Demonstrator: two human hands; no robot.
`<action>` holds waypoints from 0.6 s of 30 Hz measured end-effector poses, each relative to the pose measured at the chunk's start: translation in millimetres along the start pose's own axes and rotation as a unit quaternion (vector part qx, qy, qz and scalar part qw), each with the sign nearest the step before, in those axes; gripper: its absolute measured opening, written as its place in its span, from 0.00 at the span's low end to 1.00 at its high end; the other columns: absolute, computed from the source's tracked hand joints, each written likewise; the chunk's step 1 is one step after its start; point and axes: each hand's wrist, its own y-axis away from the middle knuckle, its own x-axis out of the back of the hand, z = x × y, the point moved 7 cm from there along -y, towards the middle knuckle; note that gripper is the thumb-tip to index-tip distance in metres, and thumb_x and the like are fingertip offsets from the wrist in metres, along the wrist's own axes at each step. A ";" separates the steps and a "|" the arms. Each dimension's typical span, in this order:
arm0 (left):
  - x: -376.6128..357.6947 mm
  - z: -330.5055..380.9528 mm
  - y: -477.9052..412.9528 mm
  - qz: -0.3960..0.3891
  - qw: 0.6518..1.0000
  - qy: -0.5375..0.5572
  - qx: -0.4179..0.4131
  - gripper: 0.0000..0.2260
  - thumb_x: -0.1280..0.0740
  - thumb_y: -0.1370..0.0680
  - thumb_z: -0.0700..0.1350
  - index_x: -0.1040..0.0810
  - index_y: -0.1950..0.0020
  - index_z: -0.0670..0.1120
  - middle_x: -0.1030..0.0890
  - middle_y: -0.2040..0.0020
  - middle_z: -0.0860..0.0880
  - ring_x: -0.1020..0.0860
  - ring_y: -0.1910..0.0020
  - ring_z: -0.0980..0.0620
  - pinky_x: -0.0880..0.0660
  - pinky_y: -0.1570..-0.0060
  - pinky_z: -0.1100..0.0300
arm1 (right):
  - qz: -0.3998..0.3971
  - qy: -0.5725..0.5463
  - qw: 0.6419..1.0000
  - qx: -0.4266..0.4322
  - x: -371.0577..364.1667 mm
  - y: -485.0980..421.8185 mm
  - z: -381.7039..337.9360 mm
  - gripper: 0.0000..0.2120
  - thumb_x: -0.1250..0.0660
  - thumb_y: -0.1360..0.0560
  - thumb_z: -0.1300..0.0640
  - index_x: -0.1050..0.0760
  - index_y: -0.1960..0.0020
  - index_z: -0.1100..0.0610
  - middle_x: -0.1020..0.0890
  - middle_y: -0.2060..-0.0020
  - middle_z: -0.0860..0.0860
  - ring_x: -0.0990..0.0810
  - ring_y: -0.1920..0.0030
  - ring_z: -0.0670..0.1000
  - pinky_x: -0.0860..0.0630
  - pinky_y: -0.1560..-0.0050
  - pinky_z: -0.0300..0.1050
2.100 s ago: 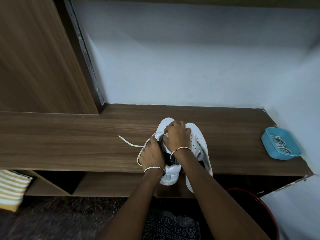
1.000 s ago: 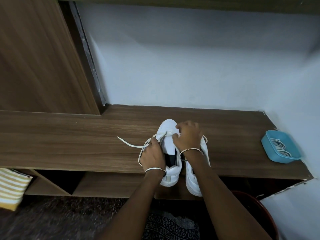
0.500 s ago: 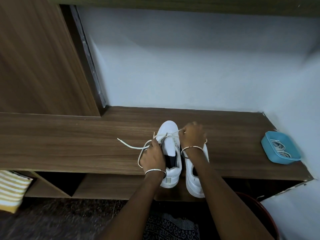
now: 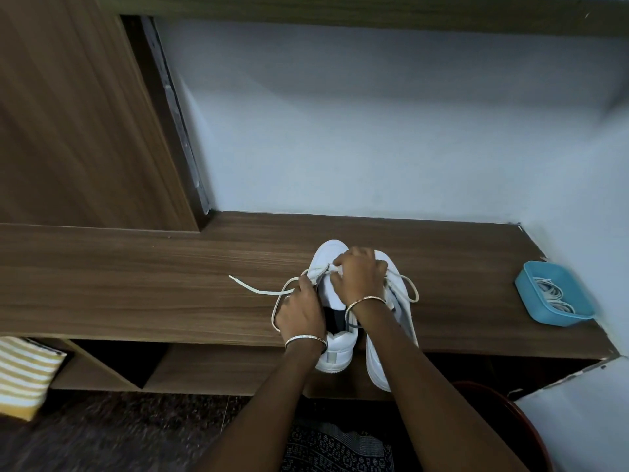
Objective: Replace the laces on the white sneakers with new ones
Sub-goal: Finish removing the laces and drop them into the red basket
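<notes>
Left hand point(image 4: 301, 313) curls round the white sneaker point(image 4: 335, 350); right hand point(image 4: 361, 274) pinches the lace point(image 4: 258, 290) near the sneaker's toe. Blue tray point(image 4: 531, 289) sits well right of the sneaker, on the tabletop point(image 4: 136, 284).

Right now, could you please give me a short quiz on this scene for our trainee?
1. True or false: the blue tray holds coiled laces.
2. The left hand grips, and the right hand pinches the lace of, which sneaker? A: the right sneaker; B: the left sneaker; C: neither.
3. Complete: the loose lace end lies on the wooden ____.
Key: 1 true; 2 B; 3 shelf.
</notes>
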 end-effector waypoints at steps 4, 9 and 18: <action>-0.6 -0.5 -0.3 -0.008 1.000 -0.004 0.001 0.10 0.47 0.17 0.40 0.31 0.38 0.45 0.17 0.51 0.45 0.17 0.51 0.42 0.28 0.61 0.54 | -0.020 0.059 0.998 -0.007 -9.2 -1.9 -8.0 0.10 0.38 0.21 0.53 0.17 0.51 0.51 0.21 0.50 0.47 0.29 0.39 0.53 0.37 0.45 0.52; -2.3 -0.2 -1.0 -0.006 1.000 0.001 -0.001 0.09 0.47 0.17 0.40 0.31 0.40 0.45 0.17 0.52 0.45 0.17 0.52 0.42 0.28 0.61 0.55 | 0.024 0.015 0.998 -0.053 6.8 -4.2 9.2 0.09 0.38 0.26 0.58 0.19 0.56 0.54 0.21 0.55 0.48 0.27 0.44 0.54 0.37 0.47 0.50; -1.5 -0.9 0.2 0.011 1.000 0.014 -0.003 0.07 0.44 0.17 0.43 0.28 0.42 0.45 0.16 0.56 0.45 0.16 0.57 0.41 0.32 0.66 0.55 | 0.121 -0.136 0.960 -0.211 42.4 -6.6 93.8 0.13 0.40 0.36 0.50 0.19 0.66 0.55 0.17 0.63 0.55 0.19 0.56 0.63 0.22 0.54 0.51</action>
